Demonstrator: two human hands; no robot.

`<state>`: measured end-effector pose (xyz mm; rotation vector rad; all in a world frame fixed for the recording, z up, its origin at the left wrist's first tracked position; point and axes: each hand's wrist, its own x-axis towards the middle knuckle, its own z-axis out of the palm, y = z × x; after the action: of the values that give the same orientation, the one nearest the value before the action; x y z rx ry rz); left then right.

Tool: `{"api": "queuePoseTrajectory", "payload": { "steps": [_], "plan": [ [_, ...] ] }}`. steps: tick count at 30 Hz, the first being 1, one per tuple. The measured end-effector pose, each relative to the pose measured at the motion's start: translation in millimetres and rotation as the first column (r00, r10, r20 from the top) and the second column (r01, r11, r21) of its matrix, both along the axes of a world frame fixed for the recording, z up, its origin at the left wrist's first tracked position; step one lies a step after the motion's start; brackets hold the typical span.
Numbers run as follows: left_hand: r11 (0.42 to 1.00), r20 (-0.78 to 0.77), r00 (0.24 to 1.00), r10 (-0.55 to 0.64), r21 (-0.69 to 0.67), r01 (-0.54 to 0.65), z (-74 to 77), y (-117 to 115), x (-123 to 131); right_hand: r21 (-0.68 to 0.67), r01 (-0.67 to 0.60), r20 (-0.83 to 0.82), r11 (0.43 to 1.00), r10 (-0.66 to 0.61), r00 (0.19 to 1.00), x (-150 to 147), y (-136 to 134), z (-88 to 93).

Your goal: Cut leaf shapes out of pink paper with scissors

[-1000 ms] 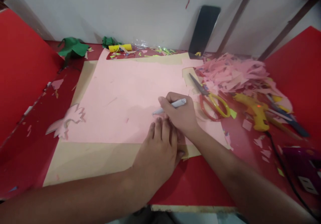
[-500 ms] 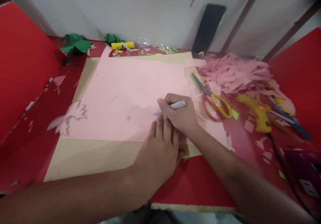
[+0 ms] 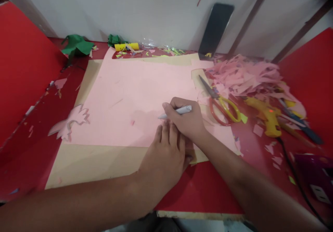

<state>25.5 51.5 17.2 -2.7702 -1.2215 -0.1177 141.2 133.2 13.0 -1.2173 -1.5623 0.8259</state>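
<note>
My right hand [image 3: 186, 119] grips a white pen [image 3: 176, 111] with its tip down on a large pink paper sheet [image 3: 137, 96]. My left hand [image 3: 166, 155] lies flat just below it, fingers together and stretched onto the sheet's lower edge, pressing it down. The pink sheet rests on a tan cardboard [image 3: 96, 162] on the red table [image 3: 205, 190]. What lies under my left palm is hidden.
Red-and-yellow scissors [image 3: 221, 103] lie right of the pen. Beyond them are a heap of pink paper scraps [image 3: 244, 76] and a yellow glue gun [image 3: 265, 116] with its cord. A pink leaf-shaped cutout [image 3: 70, 122] sits left. Green paper [image 3: 76, 46], a yellow tube [image 3: 126, 46] and a dark phone [image 3: 214, 29] stand at the wall.
Almost nothing differs; the camera shifted a little and my right hand with the pen stays on the same spot of the pink sheet.
</note>
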Motion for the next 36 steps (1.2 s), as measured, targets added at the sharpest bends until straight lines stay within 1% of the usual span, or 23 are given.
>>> {"api": "queuePoseTrajectory", "payload": {
  "steps": [2,7,13,18,23,28,32,36],
  "plan": [
    [1.0,-0.002,1.0,0.0,0.008,0.0,-0.1,-0.1,0.2,-0.006,-0.025,-0.003,1.0,0.025,1.0,0.5,-1.0,1.1],
    [1.0,-0.014,1.0,0.001,0.02,-0.001,-0.7,0.1,0.1,0.028,0.033,-0.034,0.999,-0.032,0.999,1.4,-4.7,2.7],
    [1.0,-0.024,1.0,0.005,-0.002,-0.005,0.3,-0.5,0.0,0.005,-0.036,-0.018,0.999,0.036,0.999,0.5,-3.3,0.4],
    [1.0,-0.034,0.999,0.0,-0.018,-0.001,0.5,-1.4,0.2,0.006,-0.013,0.019,1.0,0.013,1.0,0.4,-2.6,1.6],
    [1.0,-0.066,0.998,-0.012,0.0,0.012,2.3,0.0,0.7,0.009,-0.047,0.01,0.999,0.047,0.999,0.9,-3.8,2.6],
    [0.999,-0.069,0.998,-0.011,0.031,0.013,4.2,0.4,0.5,-0.003,-0.022,0.02,1.0,0.022,1.0,0.6,-3.4,2.1],
    [0.999,-0.049,0.998,-0.027,0.03,0.029,3.0,-0.4,-0.2,-0.003,-0.034,0.016,0.999,0.034,0.999,0.4,-2.8,0.9],
    [0.999,-0.053,0.998,-0.019,0.025,0.02,2.1,-0.9,0.0,0.014,-0.004,0.062,1.0,0.003,0.998,0.9,-3.1,2.9]
  ]
}}
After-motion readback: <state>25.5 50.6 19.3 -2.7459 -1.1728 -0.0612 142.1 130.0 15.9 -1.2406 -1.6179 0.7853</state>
